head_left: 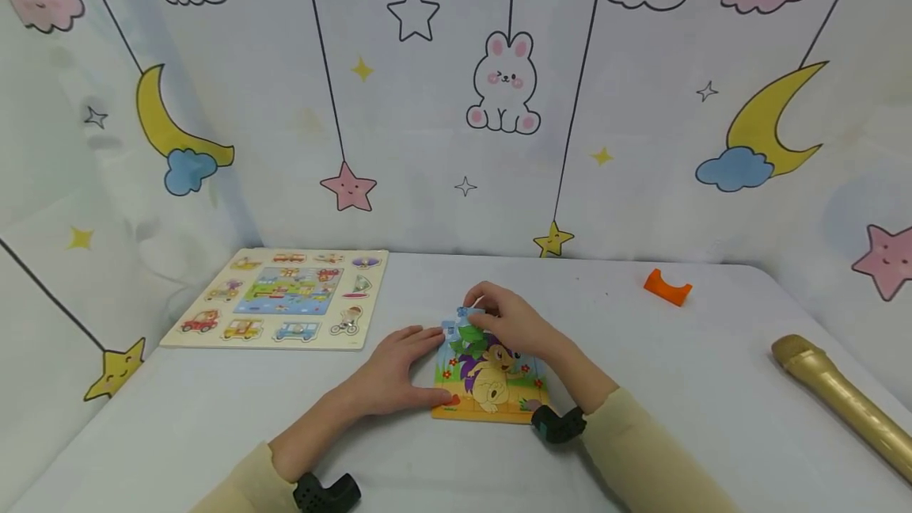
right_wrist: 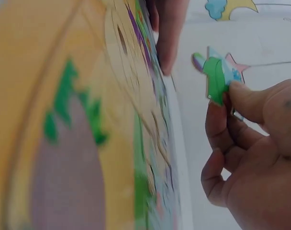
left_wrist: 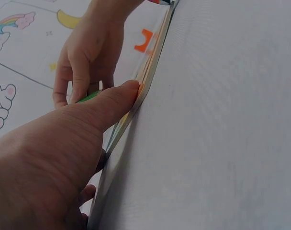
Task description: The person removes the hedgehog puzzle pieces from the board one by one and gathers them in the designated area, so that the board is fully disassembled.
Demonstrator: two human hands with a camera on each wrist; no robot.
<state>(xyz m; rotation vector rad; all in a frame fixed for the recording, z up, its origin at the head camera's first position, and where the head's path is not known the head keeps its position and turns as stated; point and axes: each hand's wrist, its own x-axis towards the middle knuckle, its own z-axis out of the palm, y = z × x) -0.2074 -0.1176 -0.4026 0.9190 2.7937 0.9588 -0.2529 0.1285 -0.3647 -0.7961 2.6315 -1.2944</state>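
A jigsaw puzzle (head_left: 492, 386) with a purple-spined hedgehog lies on the white table in front of me. My left hand (head_left: 395, 374) spreads along its left side, the thumb resting on the lower left corner and the fingers reaching to the upper left edge. Over the puzzle's top edge, my right hand (head_left: 516, 323) pinches a puzzle piece (right_wrist: 216, 80) between thumb and fingers. The right wrist view shows this piece printed with green leaf and pale blue, held up off the board. My right palm hides part of the puzzle's upper right in the head view.
At the back left lies a wooden peg board (head_left: 370, 283) with vehicle pictures. An orange curved block (head_left: 667, 288) sits at the back right. A gold microphone (head_left: 844, 398) lies by the right edge. Behind the table hangs a patterned cloth (head_left: 442, 117).
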